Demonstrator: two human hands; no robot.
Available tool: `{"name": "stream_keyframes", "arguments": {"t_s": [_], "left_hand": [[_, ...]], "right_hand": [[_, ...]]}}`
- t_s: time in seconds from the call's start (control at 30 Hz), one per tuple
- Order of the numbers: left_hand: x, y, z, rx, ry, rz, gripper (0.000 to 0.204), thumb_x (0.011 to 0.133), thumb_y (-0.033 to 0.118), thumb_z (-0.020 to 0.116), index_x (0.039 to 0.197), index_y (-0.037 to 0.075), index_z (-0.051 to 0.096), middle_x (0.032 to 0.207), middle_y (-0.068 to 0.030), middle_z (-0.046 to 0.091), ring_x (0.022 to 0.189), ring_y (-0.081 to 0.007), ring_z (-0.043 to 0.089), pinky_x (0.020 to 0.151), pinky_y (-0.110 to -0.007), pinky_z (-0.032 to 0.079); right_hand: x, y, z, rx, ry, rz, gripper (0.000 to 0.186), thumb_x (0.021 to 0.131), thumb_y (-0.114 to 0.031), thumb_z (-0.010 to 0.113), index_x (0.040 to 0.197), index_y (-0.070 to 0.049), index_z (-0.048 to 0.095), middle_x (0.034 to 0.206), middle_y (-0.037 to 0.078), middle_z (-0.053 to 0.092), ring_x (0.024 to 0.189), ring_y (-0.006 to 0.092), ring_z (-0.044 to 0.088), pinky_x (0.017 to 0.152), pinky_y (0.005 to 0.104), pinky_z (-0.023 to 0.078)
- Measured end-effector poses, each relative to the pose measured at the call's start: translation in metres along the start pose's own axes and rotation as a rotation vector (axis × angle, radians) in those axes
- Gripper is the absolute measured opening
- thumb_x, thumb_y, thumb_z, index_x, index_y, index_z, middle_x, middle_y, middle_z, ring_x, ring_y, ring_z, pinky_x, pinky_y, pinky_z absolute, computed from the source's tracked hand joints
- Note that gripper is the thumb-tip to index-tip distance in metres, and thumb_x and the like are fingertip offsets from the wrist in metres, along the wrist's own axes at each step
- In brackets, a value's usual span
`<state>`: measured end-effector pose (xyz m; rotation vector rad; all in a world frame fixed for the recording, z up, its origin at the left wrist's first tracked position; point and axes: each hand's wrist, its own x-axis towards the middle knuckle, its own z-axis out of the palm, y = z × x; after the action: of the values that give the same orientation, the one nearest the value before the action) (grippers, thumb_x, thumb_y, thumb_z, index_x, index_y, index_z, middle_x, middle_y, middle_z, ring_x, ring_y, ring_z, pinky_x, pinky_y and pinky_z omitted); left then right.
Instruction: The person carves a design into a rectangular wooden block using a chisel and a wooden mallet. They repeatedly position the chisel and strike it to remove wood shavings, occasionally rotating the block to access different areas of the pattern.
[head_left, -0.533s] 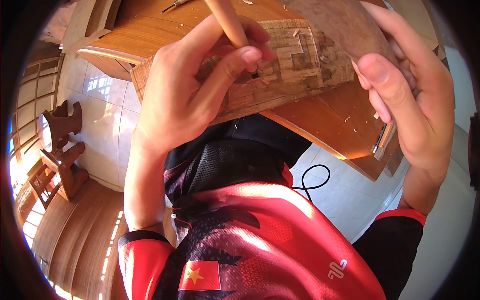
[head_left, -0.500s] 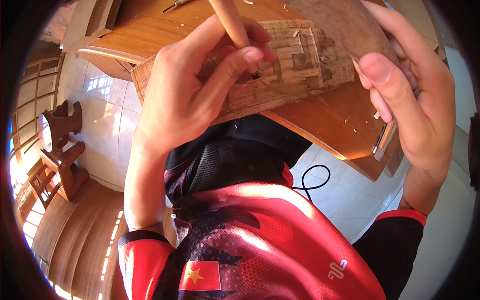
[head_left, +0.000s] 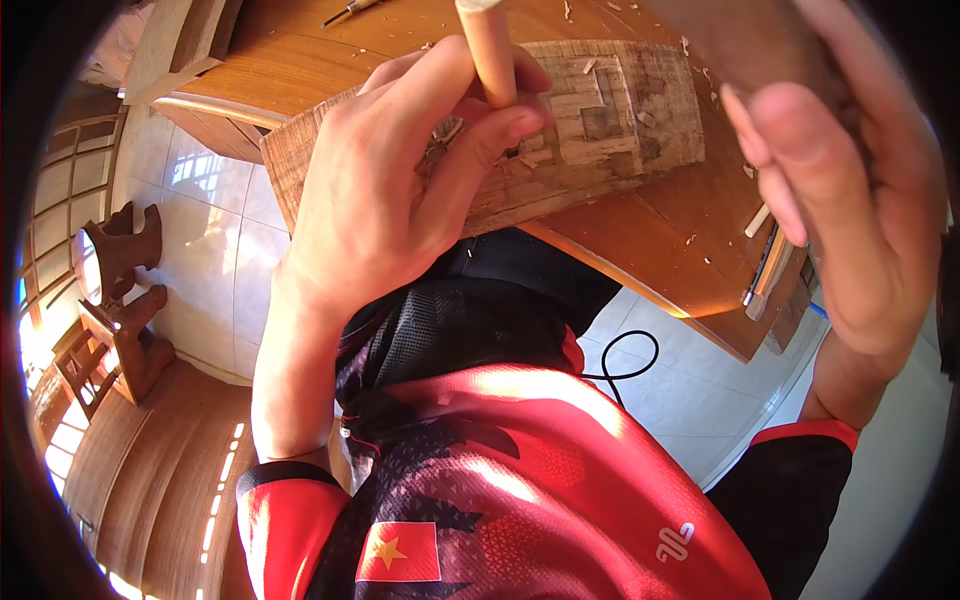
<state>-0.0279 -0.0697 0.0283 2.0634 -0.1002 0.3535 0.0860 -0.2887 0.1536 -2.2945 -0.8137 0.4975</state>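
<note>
My left hand is wrapped round the pale wooden handle of a chisel, which stands nearly upright. Its tip meets a rough, weathered wooden board with carved recesses and raised strips; my fingers hide most of the blade. Off to the right, my right hand grips a brown wooden mallet, blurred and partly cut off by the upper edge. The mallet is apart from the chisel's end. Small wood chips lie on the board.
The board rests on a brown wooden table, overhanging its near edge. Another slim tool lies at the far left, and more thin tools lie at the right edge. A black cord loops below. Carved wooden furniture stands left.
My right hand and the mallet have swung right, away from the chisel. The chisel handle has tipped more upright, and my left hand has shifted slightly.
</note>
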Motion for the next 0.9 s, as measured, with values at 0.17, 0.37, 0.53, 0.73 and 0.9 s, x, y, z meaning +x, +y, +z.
{"name": "stream_keyframes", "arguments": {"t_s": [0.17,0.37,0.53,0.73,0.9], "left_hand": [[-0.003,0.000,0.002,0.007,0.039,-0.022,0.010,0.102,0.004,0.061,0.107,-0.003,0.065,0.097,-0.0085,0.076,0.086,-0.0181,0.073,0.080,-0.031,0.056],[-0.003,0.000,0.005,-0.075,0.042,-0.108,0.013,0.104,0.006,0.058,0.110,-0.003,0.065,0.095,-0.0089,0.075,0.086,-0.0159,0.072,0.079,-0.029,0.057],[-0.002,0.005,0.004,-0.272,0.017,-0.322,0.019,0.108,0.010,0.054,0.118,-0.005,0.061,0.102,-0.0105,0.074,0.092,-0.0148,0.071,0.080,-0.029,0.059],[-0.005,0.005,0.005,-0.440,0.087,-0.274,0.025,0.110,0.012,0.053,0.126,-0.007,0.057,0.108,-0.0133,0.073,0.099,-0.0148,0.069,0.087,-0.029,0.058],[-0.002,0.009,0.004,-0.369,0.029,-0.296,0.025,0.110,0.011,0.052,0.127,-0.008,0.057,0.110,-0.0141,0.074,0.100,-0.0146,0.069,0.092,-0.030,0.056]], "right_hand": [[0.003,-0.001,0.006,-0.010,-0.026,-0.022,0.051,0.108,-0.033,0.056,0.142,0.004,0.053,0.083,0.004,0.057,0.055,0.0045,0.044,0.050,0.0204,0.034],[0.010,-0.005,0.011,-0.056,-0.078,-0.039,0.050,0.107,-0.033,0.056,0.142,0.004,0.054,0.083,0.004,0.057,0.055,0.0048,0.045,0.050,0.0207,0.034],[0.020,-0.006,0.015,-0.085,-0.143,-0.050,0.050,0.107,-0.033,0.057,0.141,0.004,0.054,0.083,0.004,0.057,0.055,0.0050,0.045,0.050,0.0209,0.035],[0.013,0.006,0.009,-0.016,-0.055,-0.010,0.050,0.107,-0.032,0.057,0.140,0.004,0.054,0.083,0.005,0.058,0.055,0.0054,0.046,0.051,0.0212,0.035],[0.007,0.013,0.010,0.007,-0.016,-0.001,0.049,0.107,-0.032,0.058,0.140,0.004,0.055,0.083,0.005,0.058,0.055,0.0056,0.046,0.051,0.0214,0.035]]}}
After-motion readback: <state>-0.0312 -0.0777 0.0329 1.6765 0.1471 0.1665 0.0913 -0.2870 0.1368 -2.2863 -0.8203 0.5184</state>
